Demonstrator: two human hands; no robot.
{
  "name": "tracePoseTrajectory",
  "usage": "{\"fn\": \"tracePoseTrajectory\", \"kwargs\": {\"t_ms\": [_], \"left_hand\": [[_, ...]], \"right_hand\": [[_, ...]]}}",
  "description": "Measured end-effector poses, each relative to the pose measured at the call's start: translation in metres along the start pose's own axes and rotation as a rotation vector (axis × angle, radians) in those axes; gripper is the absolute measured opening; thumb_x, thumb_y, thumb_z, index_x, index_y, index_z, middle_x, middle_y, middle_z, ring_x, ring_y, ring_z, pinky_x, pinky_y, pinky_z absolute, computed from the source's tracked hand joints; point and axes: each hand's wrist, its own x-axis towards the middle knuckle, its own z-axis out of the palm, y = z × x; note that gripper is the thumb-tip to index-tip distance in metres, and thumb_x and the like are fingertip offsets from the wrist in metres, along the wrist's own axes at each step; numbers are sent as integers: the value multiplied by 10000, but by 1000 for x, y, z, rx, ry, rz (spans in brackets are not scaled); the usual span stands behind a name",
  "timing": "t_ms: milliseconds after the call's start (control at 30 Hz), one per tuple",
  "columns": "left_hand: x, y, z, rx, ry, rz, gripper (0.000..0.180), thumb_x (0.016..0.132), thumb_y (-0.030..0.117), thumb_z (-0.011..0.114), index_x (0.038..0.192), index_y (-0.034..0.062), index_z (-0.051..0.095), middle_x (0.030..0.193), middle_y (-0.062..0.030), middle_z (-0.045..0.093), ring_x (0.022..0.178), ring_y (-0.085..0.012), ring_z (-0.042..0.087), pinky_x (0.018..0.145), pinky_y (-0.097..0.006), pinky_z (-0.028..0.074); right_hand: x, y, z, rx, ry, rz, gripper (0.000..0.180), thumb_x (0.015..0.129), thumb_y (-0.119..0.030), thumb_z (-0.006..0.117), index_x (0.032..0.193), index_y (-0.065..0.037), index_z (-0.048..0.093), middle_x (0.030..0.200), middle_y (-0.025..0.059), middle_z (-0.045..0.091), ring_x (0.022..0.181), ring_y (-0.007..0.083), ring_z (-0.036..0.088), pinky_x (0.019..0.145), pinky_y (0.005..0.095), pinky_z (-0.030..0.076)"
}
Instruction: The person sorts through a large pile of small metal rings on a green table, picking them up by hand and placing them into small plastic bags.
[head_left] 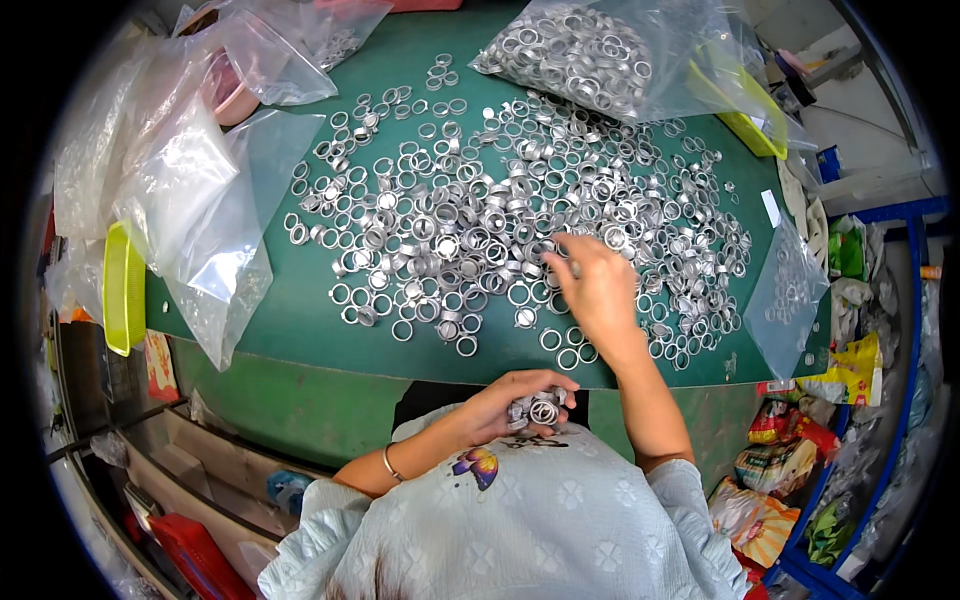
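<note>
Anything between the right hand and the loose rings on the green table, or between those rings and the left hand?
Nothing visible blocks either path. The right hand is over the loose rings; only the table's near edge lies between them and the left hand, which cups a handful of rings.

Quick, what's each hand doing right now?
Left hand: curled around a handful of metal rings.
Right hand: fingers bent, at the loose rings on the table; whether it grips one can't be told.
</note>
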Motion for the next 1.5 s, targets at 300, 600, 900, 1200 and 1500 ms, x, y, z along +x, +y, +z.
{"fn": "tracePoseTrajectory", "kwargs": {"t_ms": [300, 600, 900, 1200, 1500], "left_hand": [[-2, -5, -6, 51, -97, 24, 368, 950, 214, 414, 1236, -8, 477, 1049, -114, 581, 915, -201, 615, 817, -328, 510], [-5, -9, -10, 182, -155, 59, 340, 899, 116, 509, 1214, -11, 513, 1133, -135, 580, 983, -207, 606, 858, -303, 481], [-8, -7, -14, 112, -92, -120, 355, 934, 193, 449, 1156, -71, 533, 1101, -184, 595, 1002, -245, 605, 887, -326, 475], [-9, -17, -22, 154, -77, -36, 333, 909, 148, 459, 1136, -82, 541, 1123, -194, 583, 994, -243, 604, 883, -320, 470], [-14, -16, -26, 267, -90, -99, 260, 913, 229, 513, 1001, -3, 590, 947, -101, 631, 867, -149, 601, 750, -246, 478]], "right_hand": [[15, -12, 19, -50, -229, 46, 110, 771, -166, 654, 841, -81, 666, 770, 100, 635, 660, 315, 612, 582, 415, 473], [21, -5, 23, 84, -322, 124, 128, 772, -149, 647, 783, -22, 661, 697, 111, 641, 616, 257, 619, 558, 376, 477], [9, 32, -7, 1865, -476, 612, 156, 861, -132, 537, 951, -6, 552, 848, 123, 565, 534, 104, 460, 343, 179, 316], [-1, 15, 5, 2369, -212, 1037, 263, 884, -157, 508, 1106, -17, 511, 1058, 157, 496, 806, 181, 494, 404, 177, 375], [-5, 8, -6, 2564, -96, 1134, 208, 904, -166, 483, 1030, -16, 551, 985, 118, 512, 727, 129, 465, 399, 179, 334]]}}
